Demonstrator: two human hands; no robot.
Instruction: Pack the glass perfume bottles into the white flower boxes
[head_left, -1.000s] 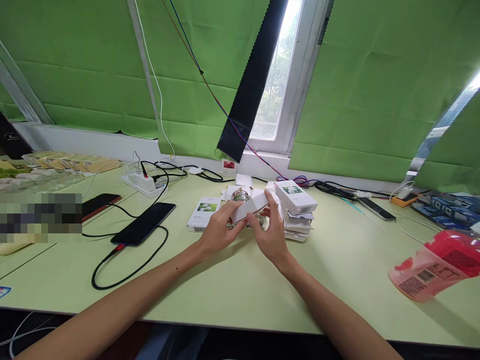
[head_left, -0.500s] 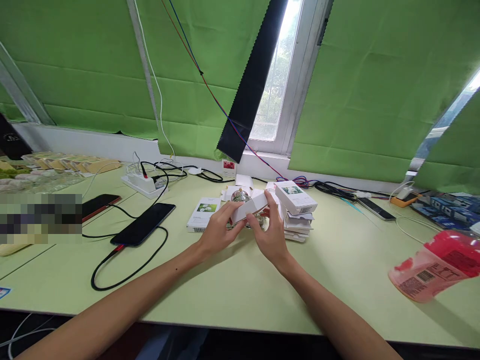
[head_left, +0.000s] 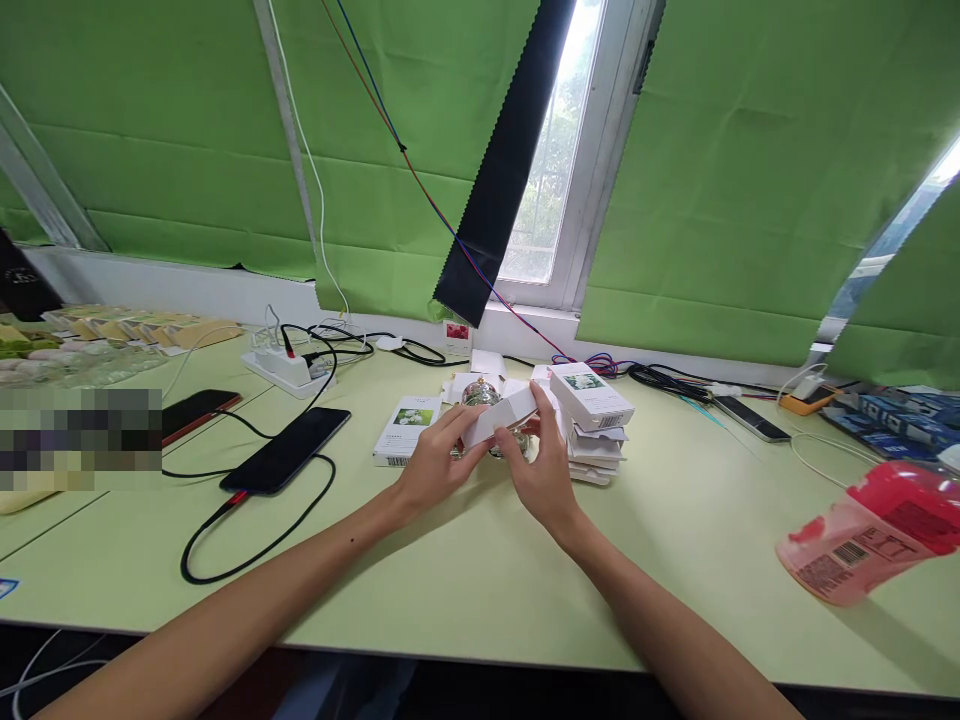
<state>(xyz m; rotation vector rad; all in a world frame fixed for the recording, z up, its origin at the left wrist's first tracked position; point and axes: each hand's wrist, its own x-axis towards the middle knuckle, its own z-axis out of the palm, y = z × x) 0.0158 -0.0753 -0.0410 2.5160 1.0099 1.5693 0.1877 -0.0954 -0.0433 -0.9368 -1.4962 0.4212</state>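
Box (head_left: 499,415) pinched between hands (fingers curled).

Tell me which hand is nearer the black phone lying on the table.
Left. The left hand holds the small white box just right of the black phone; the right hand grips the same box from its far side, farther from the phone.

Both forearms were bare up to the picture's lower edge, with no sleeve showing. The left hand (head_left: 431,465) and the right hand (head_left: 541,478) wore no gloves, rings or watch.
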